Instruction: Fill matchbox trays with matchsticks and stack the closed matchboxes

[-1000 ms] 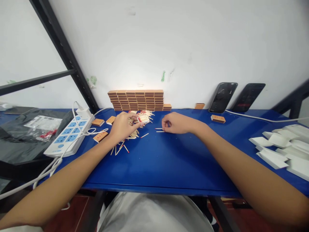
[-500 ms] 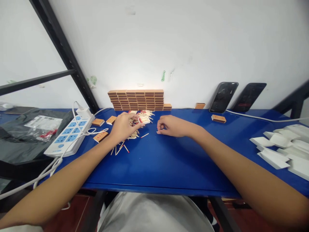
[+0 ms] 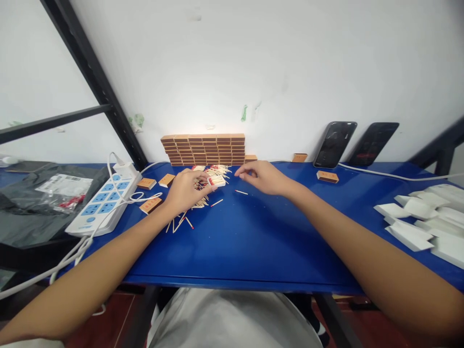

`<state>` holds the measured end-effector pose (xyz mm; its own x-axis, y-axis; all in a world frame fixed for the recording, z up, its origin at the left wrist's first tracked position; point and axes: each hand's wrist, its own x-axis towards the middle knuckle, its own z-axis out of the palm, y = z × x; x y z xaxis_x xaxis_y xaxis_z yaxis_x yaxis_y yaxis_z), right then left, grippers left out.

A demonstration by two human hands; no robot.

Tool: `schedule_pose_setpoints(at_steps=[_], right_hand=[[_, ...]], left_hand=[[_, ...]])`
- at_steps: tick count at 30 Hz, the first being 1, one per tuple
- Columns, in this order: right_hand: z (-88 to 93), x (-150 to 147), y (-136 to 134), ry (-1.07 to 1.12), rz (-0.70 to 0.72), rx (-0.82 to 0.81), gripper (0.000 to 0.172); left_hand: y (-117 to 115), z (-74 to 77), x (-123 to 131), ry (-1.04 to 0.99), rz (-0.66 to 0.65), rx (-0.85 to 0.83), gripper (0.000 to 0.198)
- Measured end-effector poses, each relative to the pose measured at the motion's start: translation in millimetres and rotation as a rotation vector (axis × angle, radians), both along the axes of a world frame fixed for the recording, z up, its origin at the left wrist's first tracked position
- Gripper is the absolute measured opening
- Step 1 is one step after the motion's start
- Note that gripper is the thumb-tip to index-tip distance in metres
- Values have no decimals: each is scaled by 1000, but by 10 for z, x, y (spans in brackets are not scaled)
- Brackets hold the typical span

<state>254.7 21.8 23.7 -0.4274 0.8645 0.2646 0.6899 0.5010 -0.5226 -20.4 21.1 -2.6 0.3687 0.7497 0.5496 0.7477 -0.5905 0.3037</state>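
My left hand (image 3: 185, 189) rests on the blue table (image 3: 253, 232) and grips a small open matchbox tray (image 3: 216, 181) filled with red-tipped matches. Under and around it lies a loose pile of matches (image 3: 197, 200). My right hand (image 3: 264, 177) hovers just right of the tray, fingers pinched together and pointing left toward the pile; what they pinch is too small to see. A single match (image 3: 241, 192) lies on the table below those fingertips.
A wall of stacked brown matchboxes (image 3: 203, 150) stands against the back wall, with single boxes (image 3: 327, 177) scattered nearby. A white and blue power strip (image 3: 105, 203) and cables lie left; two phones (image 3: 334, 144) lean at the back right; white trays (image 3: 420, 217) sit far right.
My right hand has lifted from the table near the loose matches and moved up and back toward the tray. One match stays where it was. My left hand has held still.
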Motion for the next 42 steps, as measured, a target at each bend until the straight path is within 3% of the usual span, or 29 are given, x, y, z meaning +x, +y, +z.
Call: schedule_pose_setpoints(at_steps=[6,12,17,22,28,37,42], right_hand=[[-58,1,38,98,-78,-77,11],[-83,33,49,-209,-179,-90,11],[-43,-15,-28,-348,-161,-113,9],[-72,-52,-47,-357,-47,-62,16],[-88,-28,-40,-389,-11,-147,16],[-109,-214,-127,-93,68,72,15],[-183,-330,-187,-35,133,59,10]], left_hand=[[-2,-13,2,-5,-26,-24,32],[-12,-6,10,1,-32,-46,31],[-14,-9,12,-7,-37,-52,30],[-17,-4,17,3,-50,-56,29],[-20,-6,21,15,-55,-64,29],[-108,48,63,6,-230,-111,29],[-161,62,104,-23,-279,-123,25]])
